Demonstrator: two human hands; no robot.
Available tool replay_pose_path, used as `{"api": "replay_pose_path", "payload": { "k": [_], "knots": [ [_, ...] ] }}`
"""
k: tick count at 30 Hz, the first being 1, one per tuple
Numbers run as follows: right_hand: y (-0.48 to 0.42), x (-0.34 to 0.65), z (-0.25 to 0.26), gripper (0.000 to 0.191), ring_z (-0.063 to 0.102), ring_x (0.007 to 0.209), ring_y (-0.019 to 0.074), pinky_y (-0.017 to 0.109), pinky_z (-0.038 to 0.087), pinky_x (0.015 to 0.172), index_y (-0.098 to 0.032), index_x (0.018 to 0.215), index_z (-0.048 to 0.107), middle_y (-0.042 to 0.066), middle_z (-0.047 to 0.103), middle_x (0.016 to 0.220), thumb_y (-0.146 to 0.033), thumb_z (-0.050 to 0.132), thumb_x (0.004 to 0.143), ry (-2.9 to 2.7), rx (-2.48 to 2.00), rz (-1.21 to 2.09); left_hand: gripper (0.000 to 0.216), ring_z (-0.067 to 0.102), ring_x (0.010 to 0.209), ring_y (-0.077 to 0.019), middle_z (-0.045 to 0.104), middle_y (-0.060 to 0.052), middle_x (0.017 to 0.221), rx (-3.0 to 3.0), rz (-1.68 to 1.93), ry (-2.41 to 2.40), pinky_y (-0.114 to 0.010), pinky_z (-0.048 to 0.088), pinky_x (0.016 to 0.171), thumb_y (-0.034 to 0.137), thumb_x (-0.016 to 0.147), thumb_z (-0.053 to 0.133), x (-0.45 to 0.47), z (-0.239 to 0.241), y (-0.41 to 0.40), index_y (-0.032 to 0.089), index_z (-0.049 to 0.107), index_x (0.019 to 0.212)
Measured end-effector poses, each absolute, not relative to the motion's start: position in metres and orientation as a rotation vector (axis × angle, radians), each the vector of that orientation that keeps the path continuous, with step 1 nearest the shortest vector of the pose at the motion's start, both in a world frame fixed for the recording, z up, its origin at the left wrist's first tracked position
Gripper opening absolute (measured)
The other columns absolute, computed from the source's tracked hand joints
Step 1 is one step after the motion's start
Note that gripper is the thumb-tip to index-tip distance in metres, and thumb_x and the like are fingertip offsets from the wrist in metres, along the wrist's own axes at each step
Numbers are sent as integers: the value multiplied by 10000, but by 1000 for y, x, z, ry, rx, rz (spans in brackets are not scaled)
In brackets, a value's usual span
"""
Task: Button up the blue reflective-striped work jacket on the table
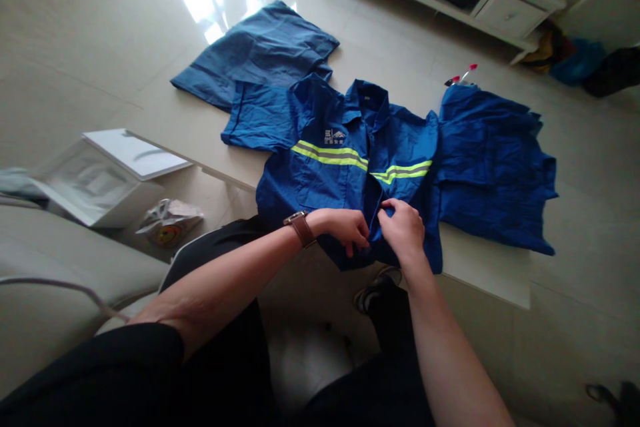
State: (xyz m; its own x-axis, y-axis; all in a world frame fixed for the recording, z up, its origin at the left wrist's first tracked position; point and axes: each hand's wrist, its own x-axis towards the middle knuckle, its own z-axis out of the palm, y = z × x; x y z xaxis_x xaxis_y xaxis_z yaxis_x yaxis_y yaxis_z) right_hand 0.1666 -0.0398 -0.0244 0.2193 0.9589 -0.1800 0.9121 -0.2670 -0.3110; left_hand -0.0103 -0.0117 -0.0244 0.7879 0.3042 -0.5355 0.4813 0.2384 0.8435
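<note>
Head view shows a blue jacket [320,177] spread face-up in the centre of the frame on the pale counter [487,270], its collar toward the top and its lower edge overhanging the near side. Just below centre, the right hand [403,227] appears to pinch the front edge with thumb and forefinger. Beside it, the left hand [350,230] lies over the lower front, fingers curled; whether they grip cloth, I cannot tell. More blue cloth [495,180] lies against the jacket at right; a duller blue garment [265,57] lies at upper left. The jacket looks light and limp, likely to wrinkle rather than break; the doubled front edges or collar [354,103] should give the firmest hold, the loose hem the floppiest.
</note>
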Motion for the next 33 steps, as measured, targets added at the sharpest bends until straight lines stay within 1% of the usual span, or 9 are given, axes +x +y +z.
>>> {"api": "replay_pose_path", "payload": {
  "k": [3,6,9,11,14,19,21,27,33],
  "knots": [
    [-41,168,-26,341,725,882,286,409,548,837,-266,1088,831,130,790,1020,-310,610,832,-1835,-2343,478,252,692,569,-154,749,-53,744,1330,-213,792,-251,490,589,283,894,659,-11,-24,-10,144,658,683],
    [-42,168,-24,370,741,891,297,415,564,838,-269,1112,835,133,799,1020,-323,605,827,-1845,-2342,475,305,697,603,-159,762,-69,794,1448,-81,1036,-258,503,621,366,957,598,-15,-24,-6,147,676,760],
    [-43,166,-23,395,749,954,325,446,569,867,-273,1145,830,134,801,1092,-333,585,840,-1853,-2338,515,259,741,812,-218,771,-82,969,1725,129,1377,-291,529,745,363,929,644,-19,-27,-4,194,721,1111],
    [-44,166,-23,400,751,973,329,450,569,880,-266,1150,829,132,801,1109,-327,581,843,-1854,-2318,522,476,739,964,-251,728,-102,1183,1898,192,1496,-319,537,826,290,930,621,-19,-31,-4,266,617,1405],
    [-44,166,-25,383,755,951,305,420,571,875,-262,1123,835,121,808,1085,-312,588,834,-1846,-2283,500,600,734,1015,-254,600,-120,1376,1992,145,1492,-349,545,890,271,984,519,-17,-36,-7,358,476,1575],
    [-45,164,-24,369,755,946,291,403,573,872,-270,1111,834,107,807,1106,-319,584,844,-1855,-2257,508,489,734,1002,-278,575,-126,1343,1994,148,1520,-381,555,867,444,1059,397,-11,-39,-9,318,561,1502],
    [-46,162,-22,375,755,960,302,416,572,880,-266,1121,832,114,807,1107,-317,573,854,-1863,-2260,519,439,735,973,-270,590,-122,1311,1990,130,1556,-374,551,834,415,1063,388,-10,-39,-9,297,606,1425],
    [-46,158,-21,370,760,965,312,422,575,875,-263,1122,831,113,805,1127,-311,578,857,-1877,-2244,561,307,722,982,-247,612,-114,1271,1990,42,1583,-349,539,839,318,996,529,-7,-40,-9,245,639,1274],
    [-47,159,-26,346,762,930,271,383,581,879,-275,1086,836,86,813,1104,-308,585,851,-1880,-2158,522,269,717,968,-248,621,-135,1246,2008,3,1630,-361,538,824,246,1011,459,-8,-43,-6,179,624,1213]
  ]
}}
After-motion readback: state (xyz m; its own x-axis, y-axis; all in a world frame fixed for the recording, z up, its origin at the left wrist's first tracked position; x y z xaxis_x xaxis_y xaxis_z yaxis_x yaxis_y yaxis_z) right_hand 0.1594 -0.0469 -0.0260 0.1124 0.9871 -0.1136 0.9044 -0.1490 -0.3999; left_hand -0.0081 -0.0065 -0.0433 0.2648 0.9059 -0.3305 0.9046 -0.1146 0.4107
